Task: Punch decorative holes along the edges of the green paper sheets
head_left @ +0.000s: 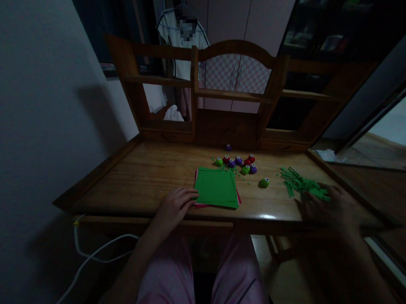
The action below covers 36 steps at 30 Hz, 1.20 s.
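Touching green paper's left edge, left hand (179, 207); paper scraps (303, 185) rightward.

The right hand (336, 206) is blurred, and its fingertips are partly hidden among the green strips (303, 184). The shirt's print (186, 29) is obscured by pixelation. Both forearms are cut off by the lower edge.

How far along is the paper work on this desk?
Green strips look already cut, and the top green sheet has edge marks. The left hand rests on that sheet; the right hand is at the strips. Left, perhaps: the sheet's plain middle; red sheets underneath are mostly hidden.
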Available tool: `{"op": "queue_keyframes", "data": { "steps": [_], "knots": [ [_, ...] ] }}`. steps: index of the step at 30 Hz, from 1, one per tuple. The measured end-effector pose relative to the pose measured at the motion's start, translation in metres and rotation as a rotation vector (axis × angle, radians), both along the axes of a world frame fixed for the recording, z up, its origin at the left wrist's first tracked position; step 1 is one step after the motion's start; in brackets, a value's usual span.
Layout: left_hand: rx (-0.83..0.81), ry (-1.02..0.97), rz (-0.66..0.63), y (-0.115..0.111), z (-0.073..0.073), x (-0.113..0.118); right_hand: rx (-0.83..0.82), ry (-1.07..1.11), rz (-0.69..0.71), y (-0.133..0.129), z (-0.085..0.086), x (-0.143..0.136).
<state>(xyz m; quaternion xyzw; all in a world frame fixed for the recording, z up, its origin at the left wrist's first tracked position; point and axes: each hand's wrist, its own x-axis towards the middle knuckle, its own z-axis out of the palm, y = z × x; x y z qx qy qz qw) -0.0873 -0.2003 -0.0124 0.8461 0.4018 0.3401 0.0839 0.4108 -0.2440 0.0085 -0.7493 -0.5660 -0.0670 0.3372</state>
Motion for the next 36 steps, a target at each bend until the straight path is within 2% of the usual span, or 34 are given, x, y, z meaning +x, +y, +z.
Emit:
{"op": "queue_keyframes", "data": {
  "steps": [1,3,5,8,11,14,17,20,24,30,36],
  "knots": [
    [-0.010,0.009,-0.006,0.001,-0.002,0.000,0.101,-0.106,-0.093,0.001,0.004,-0.018],
    [-0.031,0.021,-0.014,0.002,-0.003,0.001,0.215,-0.200,-0.067,0.005,0.014,-0.058],
    [-0.041,0.020,-0.016,0.003,-0.004,0.003,0.263,-0.170,0.083,0.012,0.022,-0.100],
    [-0.043,0.019,-0.008,0.004,-0.002,0.007,0.219,-0.078,0.376,0.021,0.024,-0.162],
    [-0.057,0.037,0.013,0.005,0.002,0.010,0.142,0.003,0.635,0.026,0.014,-0.213],
    [-0.090,0.036,0.019,0.005,0.005,0.010,0.027,0.091,0.806,0.028,0.002,-0.248],
    [-0.150,-0.024,-0.003,0.005,0.004,0.008,-0.043,0.168,0.908,0.029,-0.009,-0.265],
    [-0.226,-0.128,0.014,0.005,0.000,0.005,-0.071,0.171,0.927,0.033,-0.014,-0.269],
    [-0.289,-0.179,0.067,0.004,-0.005,0.003,-0.116,0.064,0.949,0.039,-0.009,-0.265],
    [-0.280,-0.179,0.081,0.003,-0.004,0.005,-0.180,-0.172,0.972,0.043,0.004,-0.268],
    [-0.269,-0.186,0.022,0.004,-0.002,0.006,-0.115,-0.102,1.001,0.044,-0.006,-0.274]
  ]
}}
